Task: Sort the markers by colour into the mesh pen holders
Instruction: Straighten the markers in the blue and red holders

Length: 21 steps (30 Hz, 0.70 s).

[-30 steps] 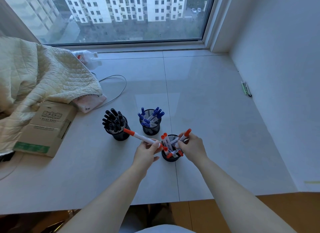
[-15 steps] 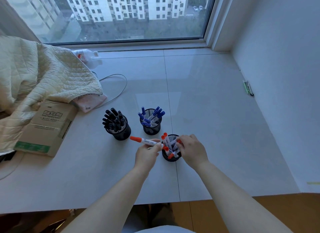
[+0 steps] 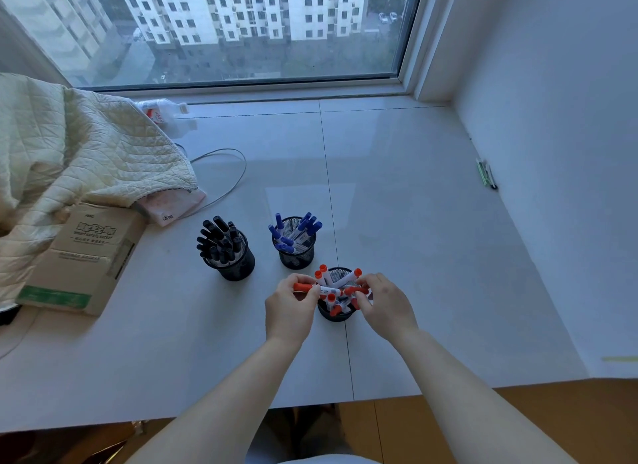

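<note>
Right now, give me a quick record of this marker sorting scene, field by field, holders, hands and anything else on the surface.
black holder: left holder, black-capped markers
blue holder: middle holder, blue-capped markers
red holder: nearest holder, red-capped markers
left hand: left hand pinches a red marker lying across the red holder's rim
right hand: right hand, fingers among the red markers; grip unclear
nearby: cardboard box, quilted blanket, cable

The three pen holders look like black wire mesh, matt, and the markers smooth plastic. The white countertop is glossy and smooth. The quilted blanket is soft cloth; the box is matt cardboard.
</note>
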{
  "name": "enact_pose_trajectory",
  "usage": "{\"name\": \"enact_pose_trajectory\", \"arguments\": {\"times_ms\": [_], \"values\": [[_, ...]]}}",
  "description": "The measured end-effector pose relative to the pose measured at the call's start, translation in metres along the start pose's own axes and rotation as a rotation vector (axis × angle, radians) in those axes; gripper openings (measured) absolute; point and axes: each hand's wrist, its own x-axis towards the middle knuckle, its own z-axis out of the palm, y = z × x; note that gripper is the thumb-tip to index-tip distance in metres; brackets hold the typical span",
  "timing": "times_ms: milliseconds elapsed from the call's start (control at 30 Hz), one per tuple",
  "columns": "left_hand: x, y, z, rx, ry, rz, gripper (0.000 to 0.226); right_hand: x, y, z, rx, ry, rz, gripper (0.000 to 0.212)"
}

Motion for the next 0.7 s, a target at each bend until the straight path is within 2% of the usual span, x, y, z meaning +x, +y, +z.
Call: {"name": "enact_pose_trajectory", "arguments": {"times_ms": [133,333,467,567,700], "values": [[0.007,0.000,0.002,0.249,-0.108,0.088,0.003,0.002,0.003,-0.003,0.004,-0.023,0.048,0.014],[0.015,-0.003,0.012,0.533,-0.304,0.167,0.029,0.005,0.003,-0.005,0.035,-0.045,0.083,0.014],[0.017,-0.011,0.016,0.766,-0.399,0.199,0.036,0.008,0.003,-0.006,0.079,-0.021,0.106,0.016],[0.017,-0.015,0.017,0.803,-0.391,0.179,0.036,0.010,0.003,-0.007,0.160,-0.008,0.153,0.020],[0.018,-0.015,0.014,0.715,-0.324,0.159,0.032,0.015,0.004,-0.009,0.208,0.006,0.196,0.023]]}}
